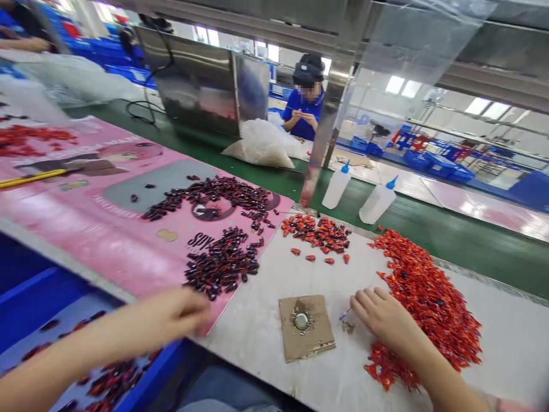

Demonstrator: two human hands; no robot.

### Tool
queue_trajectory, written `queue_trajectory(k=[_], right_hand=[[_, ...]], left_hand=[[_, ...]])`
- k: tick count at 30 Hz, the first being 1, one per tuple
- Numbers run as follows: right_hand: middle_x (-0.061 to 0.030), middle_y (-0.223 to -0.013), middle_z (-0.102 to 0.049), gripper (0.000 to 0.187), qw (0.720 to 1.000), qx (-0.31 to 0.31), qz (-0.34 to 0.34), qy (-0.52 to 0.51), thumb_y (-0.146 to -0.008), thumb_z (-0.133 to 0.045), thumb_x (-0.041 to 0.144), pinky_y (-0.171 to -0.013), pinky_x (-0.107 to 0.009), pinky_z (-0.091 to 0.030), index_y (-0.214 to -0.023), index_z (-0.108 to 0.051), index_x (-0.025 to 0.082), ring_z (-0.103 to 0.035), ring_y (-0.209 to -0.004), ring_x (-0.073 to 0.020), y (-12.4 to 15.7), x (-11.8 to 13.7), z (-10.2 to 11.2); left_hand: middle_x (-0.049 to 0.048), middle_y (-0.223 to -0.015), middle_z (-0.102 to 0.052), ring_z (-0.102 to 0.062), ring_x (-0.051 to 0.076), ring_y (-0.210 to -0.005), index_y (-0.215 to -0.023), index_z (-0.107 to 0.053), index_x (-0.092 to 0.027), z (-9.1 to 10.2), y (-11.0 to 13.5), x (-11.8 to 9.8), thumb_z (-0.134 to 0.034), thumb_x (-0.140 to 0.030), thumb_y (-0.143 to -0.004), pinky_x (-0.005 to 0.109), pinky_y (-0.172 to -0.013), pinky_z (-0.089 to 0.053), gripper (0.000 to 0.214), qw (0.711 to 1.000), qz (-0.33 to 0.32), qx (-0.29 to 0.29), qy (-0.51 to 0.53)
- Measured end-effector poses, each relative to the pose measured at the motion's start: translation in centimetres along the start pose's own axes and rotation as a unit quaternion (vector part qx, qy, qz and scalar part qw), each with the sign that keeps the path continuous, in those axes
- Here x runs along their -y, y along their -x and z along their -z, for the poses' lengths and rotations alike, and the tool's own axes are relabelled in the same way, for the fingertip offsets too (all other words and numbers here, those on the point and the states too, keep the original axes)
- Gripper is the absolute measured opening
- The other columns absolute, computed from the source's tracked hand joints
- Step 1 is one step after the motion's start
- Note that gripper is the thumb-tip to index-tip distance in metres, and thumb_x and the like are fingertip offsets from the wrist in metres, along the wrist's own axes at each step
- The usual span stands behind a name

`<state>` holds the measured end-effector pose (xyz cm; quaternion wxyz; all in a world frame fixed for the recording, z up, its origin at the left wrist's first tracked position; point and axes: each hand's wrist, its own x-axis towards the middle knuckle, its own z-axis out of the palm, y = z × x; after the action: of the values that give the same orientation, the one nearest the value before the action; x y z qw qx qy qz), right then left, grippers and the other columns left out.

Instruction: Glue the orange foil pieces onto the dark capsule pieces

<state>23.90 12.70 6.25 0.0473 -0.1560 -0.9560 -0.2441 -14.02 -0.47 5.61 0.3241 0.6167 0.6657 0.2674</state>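
My left hand (189, 312) is smeared by motion above the near edge of the pink mat (128, 269), beside a heap of small dark parts (221, 260). Its fingers are too blurred to read. On the white board, my right hand (380, 312) is closed with knuckles up. A thin stick with a bluish-purple tip (344, 315) pokes out from its fingers. Between the hands lies a cardboard square (285, 337), with a bottle cap (301, 320) and scattered tiny bits on it. A large heap of red-orange parts (433, 297) spreads right of my right hand.
Black-and-orange parts (319, 233) lie behind the cardboard. Two white squeeze bottles (337, 189) stand on the green belt (463, 252) near a metal post (319, 143). A blue bin (158, 372) sits at lower left. Across the belt, a person (302, 109) in blue works.
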Motion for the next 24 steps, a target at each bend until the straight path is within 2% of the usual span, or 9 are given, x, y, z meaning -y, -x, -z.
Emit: queue_trajectory(k=[1,3,4,6,10,13,15,20,24], right_hand=[[-0.0033,-0.069,-0.061,0.023,0.998,-0.048,-0.028,-0.006,-0.088,-0.045,0.0,-0.059,-0.031,-0.039,-0.081,-0.057,0.018,-0.053,-0.059,-0.0176,-0.3,-0.3,0.3],[0.0,-0.063,-0.058,0.018,0.98,-0.151,-0.117,-0.056,-0.09,-0.045,0.006,-0.055,-0.029,-0.039,-0.082,-0.053,0.02,-0.05,-0.052,-0.0151,-1.1,-0.3,0.8],[0.0011,-0.062,-0.058,0.015,0.96,-0.198,-0.167,-0.101,-0.091,-0.046,0.01,-0.052,-0.027,-0.039,-0.082,-0.051,0.021,-0.049,-0.049,-0.0136,-1.6,0.0,1.0],[0.0012,-0.066,-0.059,0.011,0.906,-0.265,-0.248,-0.218,-0.093,-0.047,0.016,-0.049,-0.024,-0.041,-0.083,-0.05,0.021,-0.051,-0.048,-0.0116,-2.6,1.2,1.3],[-0.0005,-0.072,-0.06,0.018,0.782,-0.288,-0.309,-0.458,-0.1,-0.042,0.027,-0.047,-0.022,-0.047,-0.084,-0.049,0.022,-0.057,-0.051,-0.011,-4.0,4.4,0.2],[0.0002,-0.072,-0.057,0.027,0.704,-0.265,-0.34,-0.564,-0.102,-0.039,0.039,-0.046,-0.021,-0.048,-0.083,-0.047,0.022,-0.054,-0.049,-0.0098,-4.2,6.1,-1.2],[-0.0008,-0.074,-0.056,0.03,0.703,-0.25,-0.335,-0.576,-0.103,-0.036,0.041,-0.046,-0.021,-0.047,-0.083,-0.048,0.021,-0.054,-0.051,-0.01,-4.1,6.8,-1.8],[-0.0043,-0.075,-0.062,0.031,0.799,-0.209,-0.243,-0.508,-0.103,-0.031,0.027,-0.054,-0.024,-0.047,-0.08,-0.05,0.02,-0.057,-0.059,-0.0128,-3.9,7.1,-1.4],[-0.0054,-0.075,-0.066,0.033,0.841,-0.21,-0.198,-0.458,-0.103,-0.03,0.023,-0.061,-0.025,-0.049,-0.08,-0.052,0.02,-0.061,-0.066,-0.0149,-4.3,7.0,-1.0]], left_hand=[[0.0026,-0.056,-0.069,-0.064,0.022,-0.053,-0.058,-0.069,-0.022,1.1,-1.1,0.1,-0.057,-0.046,-0.078,0.027,-0.049,-0.047,0.034,0.999,-0.01,0.005,-0.034],[0.0078,-0.088,-0.078,-0.07,0.026,-0.077,-0.086,-0.075,-0.021,1.9,-3.1,0.1,-0.051,-0.04,-0.083,0.032,-0.069,-0.054,0.03,0.986,-0.061,-0.119,-0.095],[0.0094,-0.094,-0.077,-0.07,0.026,-0.084,-0.093,-0.074,-0.019,1.5,-4.0,0.1,-0.048,-0.036,-0.086,0.034,-0.077,-0.055,0.031,0.976,-0.092,-0.151,-0.124],[0.0106,-0.094,-0.075,-0.07,0.026,-0.088,-0.095,-0.073,-0.018,-0.6,-5.3,0.3,-0.046,-0.025,-0.087,0.037,-0.08,-0.056,0.029,0.953,-0.144,-0.161,-0.211],[0.0109,-0.095,-0.073,-0.068,0.028,-0.086,-0.095,-0.072,-0.018,-5.1,-5.9,1.1,-0.046,-0.015,-0.087,0.04,-0.077,-0.057,0.027,0.925,-0.177,-0.154,-0.298],[0.0112,-0.097,-0.074,-0.067,0.029,-0.088,-0.097,-0.072,-0.018,-5.9,-5.8,1.7,-0.045,-0.015,-0.09,0.042,-0.078,-0.056,0.027,0.92,-0.19,-0.139,-0.314],[0.0123,-0.096,-0.074,-0.066,0.03,-0.088,-0.098,-0.071,-0.017,-5.6,-5.7,1.9,-0.044,-0.016,-0.091,0.043,-0.077,-0.055,0.028,0.916,-0.197,-0.131,-0.323],[0.013,-0.098,-0.074,-0.065,0.03,-0.089,-0.103,-0.071,-0.018,-5.6,-5.3,1.6,-0.044,-0.024,-0.095,0.043,-0.076,-0.053,0.028,0.899,-0.232,-0.157,-0.337],[0.0135,-0.106,-0.073,-0.064,0.029,-0.094,-0.115,-0.067,-0.019,-6.6,-5.1,1.4,-0.044,-0.026,-0.097,0.042,-0.078,-0.052,0.031,0.888,-0.267,-0.18,-0.328]])
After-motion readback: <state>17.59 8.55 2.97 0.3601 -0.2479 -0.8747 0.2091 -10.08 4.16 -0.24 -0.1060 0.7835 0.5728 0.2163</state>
